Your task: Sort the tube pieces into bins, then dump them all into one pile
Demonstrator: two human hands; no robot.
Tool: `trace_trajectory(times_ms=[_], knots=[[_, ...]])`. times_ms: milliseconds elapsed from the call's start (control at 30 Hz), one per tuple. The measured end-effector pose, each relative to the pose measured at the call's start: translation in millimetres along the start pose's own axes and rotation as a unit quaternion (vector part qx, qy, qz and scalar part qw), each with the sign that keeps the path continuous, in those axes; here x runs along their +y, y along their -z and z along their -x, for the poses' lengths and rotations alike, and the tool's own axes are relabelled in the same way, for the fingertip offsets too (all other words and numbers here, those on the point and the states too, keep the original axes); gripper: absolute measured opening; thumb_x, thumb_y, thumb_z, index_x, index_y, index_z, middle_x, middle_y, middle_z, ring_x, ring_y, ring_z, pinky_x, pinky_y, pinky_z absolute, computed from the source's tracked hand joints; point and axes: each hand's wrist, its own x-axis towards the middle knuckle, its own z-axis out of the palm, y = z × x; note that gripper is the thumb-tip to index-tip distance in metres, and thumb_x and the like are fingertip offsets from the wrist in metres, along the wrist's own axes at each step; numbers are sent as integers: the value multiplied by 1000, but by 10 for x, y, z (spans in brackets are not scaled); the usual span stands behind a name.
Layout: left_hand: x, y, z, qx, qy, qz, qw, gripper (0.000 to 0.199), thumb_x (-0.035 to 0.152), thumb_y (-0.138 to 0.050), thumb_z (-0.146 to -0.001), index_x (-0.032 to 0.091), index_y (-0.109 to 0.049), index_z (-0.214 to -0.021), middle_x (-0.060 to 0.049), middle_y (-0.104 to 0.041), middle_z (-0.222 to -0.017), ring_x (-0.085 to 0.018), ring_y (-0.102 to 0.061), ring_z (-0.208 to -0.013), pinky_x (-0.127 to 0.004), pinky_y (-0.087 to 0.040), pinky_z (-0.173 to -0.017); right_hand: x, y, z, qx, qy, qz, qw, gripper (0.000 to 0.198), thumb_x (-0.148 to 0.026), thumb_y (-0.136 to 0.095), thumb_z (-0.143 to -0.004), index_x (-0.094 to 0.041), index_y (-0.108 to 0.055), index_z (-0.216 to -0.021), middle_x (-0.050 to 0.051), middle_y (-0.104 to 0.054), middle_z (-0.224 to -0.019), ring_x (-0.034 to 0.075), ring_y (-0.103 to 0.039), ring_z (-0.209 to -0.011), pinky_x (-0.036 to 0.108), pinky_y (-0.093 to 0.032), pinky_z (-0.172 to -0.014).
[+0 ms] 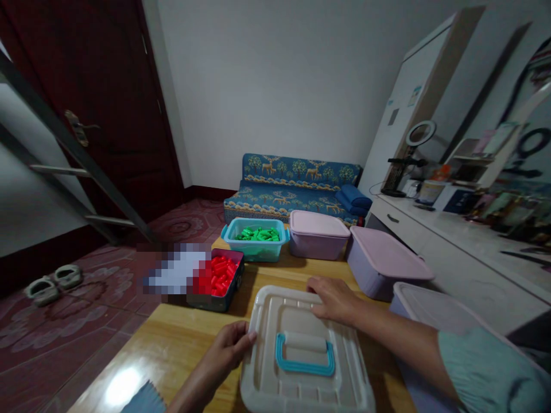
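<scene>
Lidded box: the squarish off-white plastic box (306, 354) stands upright on the pale wooden table (202, 330), lid on, directly before the person and between both hands.
Carry handle: the light-blue plastic handle (305, 370) lies folded on the box's lid, its bar running crosswise.
Long axis: hard to judge, since the box's near edge meets the bottom of the view.
Left hand: the left hand (232, 342) is half curled at the box's left rim, thumb on the edge; how firmly it grips I cannot tell.
Right hand: the right hand (333, 298) is loosely bent over the box's far rim, palm down; whether it grips I cannot tell.
Nearer hand: neither, as both touch the box.
Red pieces: small red pieces (221, 274) fill a dark rectangular container (232, 289), beyond the box to its left.
Green pieces: small green pieces (258, 234) sit in a turquoise plastic tub (255, 251), beyond the box.
</scene>
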Motion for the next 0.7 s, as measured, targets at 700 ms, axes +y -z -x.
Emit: trace_trajectory(times_ms=[700], knots=[[1579,1280,-1055,230,-126,20,965,50,61,-69,-55,16,-50,-61,8,-37,-45,-4,-30,-38,-19,-25,-41,48,455,-1464,254,-161,-360,883,64,-33,-49,-83,-14,-30,-141,14,-56,-131,20,-58,-113,30,-46,-92]])
